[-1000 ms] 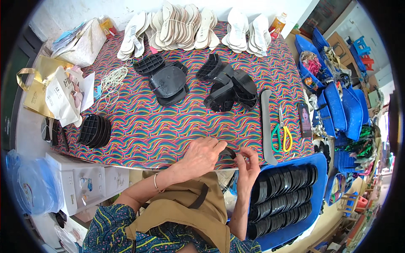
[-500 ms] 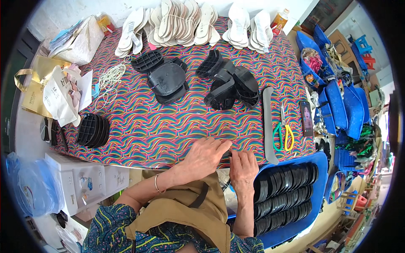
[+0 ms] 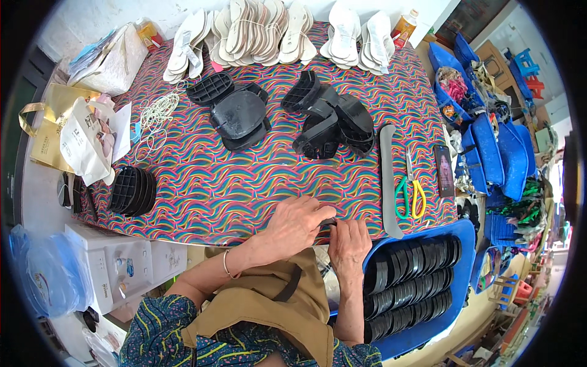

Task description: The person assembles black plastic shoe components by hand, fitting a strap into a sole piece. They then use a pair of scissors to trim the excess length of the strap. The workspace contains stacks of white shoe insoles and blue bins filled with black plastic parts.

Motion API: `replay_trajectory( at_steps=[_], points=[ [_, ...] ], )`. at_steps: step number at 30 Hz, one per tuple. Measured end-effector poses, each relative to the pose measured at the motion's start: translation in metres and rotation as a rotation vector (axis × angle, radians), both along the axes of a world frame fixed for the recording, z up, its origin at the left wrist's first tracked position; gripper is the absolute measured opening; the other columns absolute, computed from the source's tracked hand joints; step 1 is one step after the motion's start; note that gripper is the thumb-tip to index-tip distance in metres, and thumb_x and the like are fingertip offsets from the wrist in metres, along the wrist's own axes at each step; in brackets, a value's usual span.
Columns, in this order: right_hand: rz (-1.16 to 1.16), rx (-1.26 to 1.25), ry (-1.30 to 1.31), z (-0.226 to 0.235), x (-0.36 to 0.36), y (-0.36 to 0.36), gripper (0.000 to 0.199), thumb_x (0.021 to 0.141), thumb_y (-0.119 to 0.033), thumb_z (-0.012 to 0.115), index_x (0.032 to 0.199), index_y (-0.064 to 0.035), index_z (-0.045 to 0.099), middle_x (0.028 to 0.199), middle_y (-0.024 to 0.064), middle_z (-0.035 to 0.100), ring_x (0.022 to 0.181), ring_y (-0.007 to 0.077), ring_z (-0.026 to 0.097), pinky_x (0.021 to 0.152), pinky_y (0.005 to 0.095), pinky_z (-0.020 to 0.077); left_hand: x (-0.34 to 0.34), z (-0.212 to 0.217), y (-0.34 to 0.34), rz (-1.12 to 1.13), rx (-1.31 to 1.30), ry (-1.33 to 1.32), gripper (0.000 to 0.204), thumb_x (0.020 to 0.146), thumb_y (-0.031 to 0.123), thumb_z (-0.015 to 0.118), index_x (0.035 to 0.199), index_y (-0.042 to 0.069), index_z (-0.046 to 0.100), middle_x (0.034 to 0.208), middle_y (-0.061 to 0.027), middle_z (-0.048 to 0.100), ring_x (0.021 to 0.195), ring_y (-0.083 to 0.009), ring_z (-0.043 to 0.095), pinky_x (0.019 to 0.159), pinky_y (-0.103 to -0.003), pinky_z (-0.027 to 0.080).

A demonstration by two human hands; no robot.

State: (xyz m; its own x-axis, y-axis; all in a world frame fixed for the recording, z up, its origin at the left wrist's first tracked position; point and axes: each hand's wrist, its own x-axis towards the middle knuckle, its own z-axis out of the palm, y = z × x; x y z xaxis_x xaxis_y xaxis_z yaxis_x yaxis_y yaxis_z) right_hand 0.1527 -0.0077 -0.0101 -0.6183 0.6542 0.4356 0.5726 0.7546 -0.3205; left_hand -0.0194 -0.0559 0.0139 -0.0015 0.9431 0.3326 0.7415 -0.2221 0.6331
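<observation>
At the near edge of the table, my left hand [image 3: 293, 225] and my right hand [image 3: 348, 243] come together, fingers closed. Between their fingertips shows a small black piece [image 3: 328, 221], gripped from both sides; most of it is hidden, so its kind cannot be told. Beyond the hands lie black moulded shoe-sole parts [image 3: 239, 116] and a second pile of black shoe-sole parts [image 3: 335, 119]. A stack of black heel-shaped pieces [image 3: 132, 191] stands to the left. Right of my hands lie a long grey strip [image 3: 389, 177] and scissors [image 3: 411, 196] with green and yellow handles.
A blue bin [image 3: 469, 251] with rows of black curved pieces sits at my right, below the table edge. Bundled pale insoles [image 3: 257, 33] line the back. Loose white bands [image 3: 160, 113], paper bags [image 3: 85, 137] and a phone [image 3: 444, 171] lie on the patterned table [image 3: 202, 177].
Both hands have shifted very slightly while staying together. My left thumb and fingers have moved a little, and more of the black piece shows between the fingertips.
</observation>
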Motion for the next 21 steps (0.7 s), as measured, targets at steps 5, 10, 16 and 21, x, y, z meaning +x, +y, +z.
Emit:
replay_trajectory(
  at_steps=[5,10,16,21],
  points=[
    [-0.018,-0.022,0.057,-0.006,0.0,0.001,0.017,0.077,-0.005,0.073,0.088,-0.002,0.061,0.078,0.0121,0.053,0.075,0.0314,0.055,0.063,0.0423,0.0474,0.003,0.0,0.001,0.033,-0.001,-0.002,0.035,0.071,0.003,0.068,0.104,0.014,0.065,0.086,-0.0079,0.064,0.081,-0.0314,0.064,0.069,-0.044,0.05],
    [-0.034,-0.034,0.098,-0.01,-0.001,-0.001,0.016,0.077,-0.004,0.074,0.085,-0.0024,0.06,0.077,0.0121,0.054,0.073,0.0313,0.055,0.062,0.0425,0.0471,0.001,0.001,0.0,0.027,-0.103,0.02,0.033,0.073,0.003,0.069,0.106,0.011,0.066,0.092,-0.009,0.065,0.088,-0.0297,0.064,0.075,-0.043,0.05],
    [-0.043,-0.092,0.119,-0.013,0.0,-0.006,0.016,0.078,-0.005,0.074,0.081,-0.003,0.058,0.076,0.0122,0.054,0.071,0.0313,0.055,0.061,0.0428,0.0461,-0.002,-0.008,-0.002,0.021,0.0,-0.026,0.032,0.073,0.005,0.07,0.104,0.011,0.068,0.086,-0.0092,0.064,0.083,-0.0297,0.064,0.071,-0.042,0.05],
    [-0.056,-0.107,0.169,-0.016,-0.001,-0.006,0.014,0.08,-0.005,0.073,0.08,-0.0028,0.059,0.075,0.0123,0.055,0.07,0.0312,0.055,0.061,0.0426,0.0459,-0.002,-0.006,-0.003,0.033,-0.021,-0.021,0.031,0.073,0.006,0.071,0.104,0.012,0.068,0.087,-0.0094,0.066,0.081,-0.0301,0.065,0.07,-0.042,0.051]
  ],
)
